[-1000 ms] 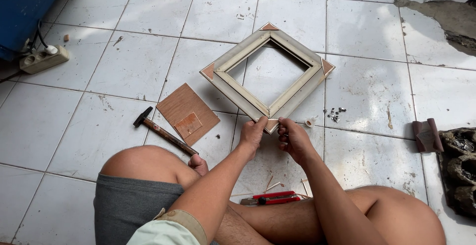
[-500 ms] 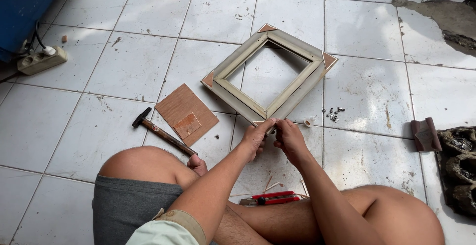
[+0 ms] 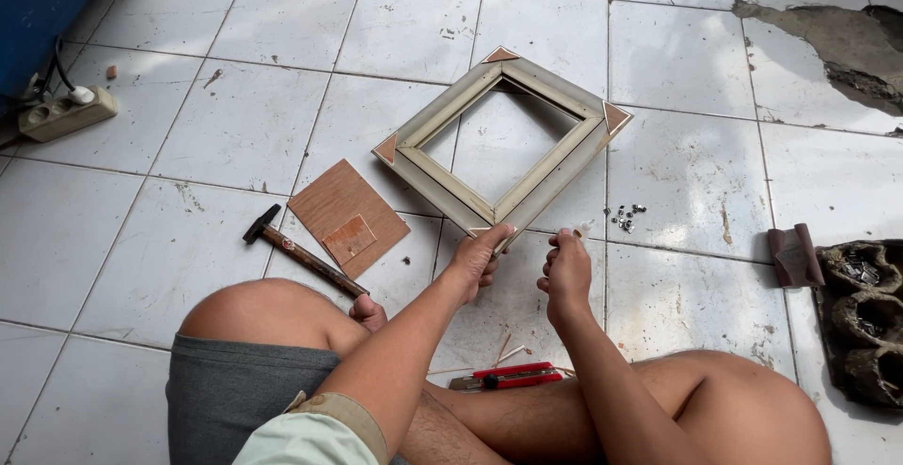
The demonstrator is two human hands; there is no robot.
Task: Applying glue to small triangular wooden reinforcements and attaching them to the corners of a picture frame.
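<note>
The person sits on the tiled floor [image 3: 169,239] with legs folded, and between the legs lies a red utility knife [image 3: 508,377] beside some thin wood slivers [image 3: 503,349].

The left hand [image 3: 478,256] is curled around the nearest corner of the wooden picture frame [image 3: 501,141]; the fingers close on this corner and hold it just above the floor, so the frame looks a little tilted. The frame lies directly ahead of both hands, standing like a diamond, with 1 diagonal running away from the person. It has small brown triangle pieces on its corners. The left hand is the nearer one and it touches the frame.

The right hand [image 3: 566,272] is just beside that corner, on its right, not touching the wood as far as I can see. Its fingers are pinched together on something small and pale [image 3: 582,231]; it is too small to say what it is.

To the right of this hand, near the frame, a little group of small nails [image 3: 625,216] lies on the tile. Nothing stands between the hands and the corner.

On the left, a hammer [image 3: 301,252] with a wooden handle lies near the knee, and a square plywood piece [image 3: 347,217] is just beyond it. Far right are a brown folded piece [image 3: 794,255] and a dark cloth pouch [image 3: 865,319]. Far left, a power strip [image 3: 66,111] lies near a blue object [image 3: 47,4].
</note>
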